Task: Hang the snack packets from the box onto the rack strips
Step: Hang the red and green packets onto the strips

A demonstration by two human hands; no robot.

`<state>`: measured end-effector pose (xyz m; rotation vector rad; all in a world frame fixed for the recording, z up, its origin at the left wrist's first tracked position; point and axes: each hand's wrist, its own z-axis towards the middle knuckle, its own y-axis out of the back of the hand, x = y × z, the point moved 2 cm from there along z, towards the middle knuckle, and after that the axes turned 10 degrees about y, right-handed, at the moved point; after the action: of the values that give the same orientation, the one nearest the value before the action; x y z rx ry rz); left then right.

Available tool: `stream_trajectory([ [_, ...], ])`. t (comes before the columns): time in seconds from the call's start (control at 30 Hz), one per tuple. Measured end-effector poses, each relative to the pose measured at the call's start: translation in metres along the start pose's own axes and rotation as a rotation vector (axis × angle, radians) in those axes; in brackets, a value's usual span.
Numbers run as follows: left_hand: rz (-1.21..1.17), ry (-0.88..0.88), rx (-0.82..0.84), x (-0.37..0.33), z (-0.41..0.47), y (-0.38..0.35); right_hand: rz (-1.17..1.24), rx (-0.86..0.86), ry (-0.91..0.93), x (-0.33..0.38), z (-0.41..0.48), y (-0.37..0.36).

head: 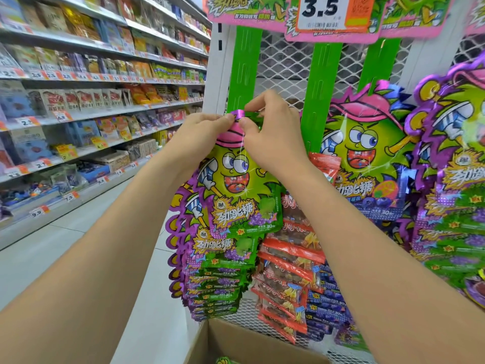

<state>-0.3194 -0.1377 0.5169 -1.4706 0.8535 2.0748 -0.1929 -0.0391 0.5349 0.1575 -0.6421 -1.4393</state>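
A green snack packet (236,179) with a cartoon face and a pink cap hangs in front of the leftmost green rack strip (242,74). My left hand (202,132) pinches the packet's purple top edge from the left. From the right, my right hand (273,132) pinches the same top edge against the strip. Below it, several like packets (217,271) hang in an overlapping column on that strip. The cardboard box (244,342) stands open at the bottom, with one green packet (225,360) showing at its lower edge.
Two more green strips (324,88) hold blue packets (367,158) and red packets (291,258). Purple-edged packets (456,179) hang at the far right. A white mesh rack (286,64) backs the strips. Stocked shelves (91,101) line the aisle on the left. A 3.5 price sign (322,11) hangs above.
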Motion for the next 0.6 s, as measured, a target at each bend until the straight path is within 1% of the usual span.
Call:
stream_trajectory([
  [0.1,0.021,0.01,0.042,0.002,0.001,0.002,-0.01,0.032,-0.025,-0.001,-0.005,-0.003],
  [0.23,0.117,-0.02,0.033,0.009,-0.002,0.002,-0.036,0.032,-0.056,-0.004,-0.016,-0.009],
  [0.33,0.113,-0.053,0.014,0.009,-0.006,0.001,-0.022,-0.051,-0.022,-0.002,-0.017,-0.009],
  [0.43,0.066,-0.03,0.03,0.002,-0.007,0.003,-0.023,-0.149,0.043,0.002,-0.013,-0.005],
  [0.6,0.071,-0.034,0.049,-0.009,-0.005,0.002,-0.061,-0.222,0.03,0.009,-0.006,-0.004],
])
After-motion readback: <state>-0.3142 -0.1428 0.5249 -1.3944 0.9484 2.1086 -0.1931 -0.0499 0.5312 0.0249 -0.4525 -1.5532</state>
